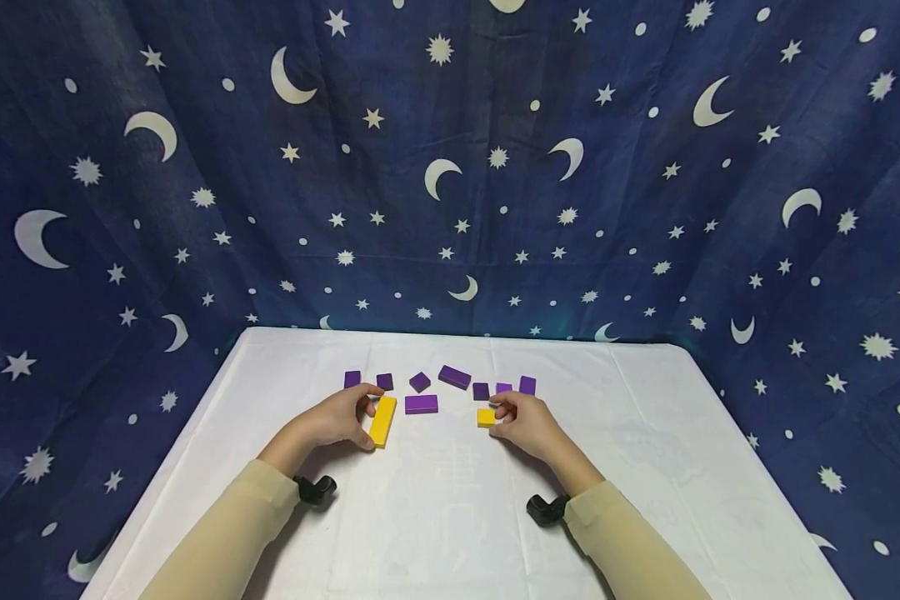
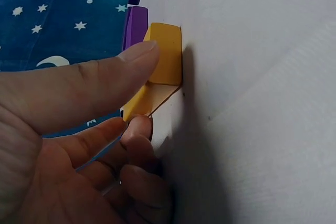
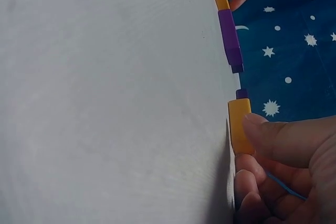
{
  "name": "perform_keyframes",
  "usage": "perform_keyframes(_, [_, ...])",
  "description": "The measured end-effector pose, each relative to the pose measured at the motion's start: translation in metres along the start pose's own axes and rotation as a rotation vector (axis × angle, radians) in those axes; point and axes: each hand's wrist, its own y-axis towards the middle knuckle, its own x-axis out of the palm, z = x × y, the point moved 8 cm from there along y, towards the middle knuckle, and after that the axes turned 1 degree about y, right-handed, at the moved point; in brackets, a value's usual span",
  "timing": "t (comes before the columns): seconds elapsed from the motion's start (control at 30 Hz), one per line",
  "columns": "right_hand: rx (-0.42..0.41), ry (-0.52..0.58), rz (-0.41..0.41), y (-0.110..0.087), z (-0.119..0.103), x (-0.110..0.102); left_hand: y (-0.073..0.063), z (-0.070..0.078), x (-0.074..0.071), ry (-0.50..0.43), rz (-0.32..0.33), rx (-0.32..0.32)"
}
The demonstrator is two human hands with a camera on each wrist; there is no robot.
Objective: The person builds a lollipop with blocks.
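Note:
At the left, my left hand [image 1: 336, 418] pinches a long yellow block [image 1: 383, 423] by its two ends, thumb at the near end and a finger at the far one. The left wrist view shows the thumb on the near end of this yellow block [image 2: 167, 59]. Across from it, my right hand [image 1: 531, 425] holds a short yellow block [image 1: 485, 418] between thumb and fingers. That block [image 3: 239, 127] appears low over or on the cloth in the right wrist view; contact is unclear. Between the hands lies a purple oblong block [image 1: 421, 405].
Several purple blocks form a loose row behind the hands, among them a tilted oblong one [image 1: 454, 377], a turned small one [image 1: 420, 382] and an outer right one [image 1: 527, 385]. White cloth [image 1: 435, 517] covers the table. A blue star-patterned curtain [image 1: 390, 192] stands behind.

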Motion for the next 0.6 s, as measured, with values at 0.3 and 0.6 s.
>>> perform_keyframes(0.3, [-0.01,0.013,0.0,0.0015,0.0008,0.0009,0.001,-0.0007,0.0017,0.028,-0.012,-0.001])
perform_keyframes(0.6, [-0.005,0.001,0.004,0.0014,0.001,0.0003,0.004,-0.0008,0.0035,0.045,-0.034,-0.004])
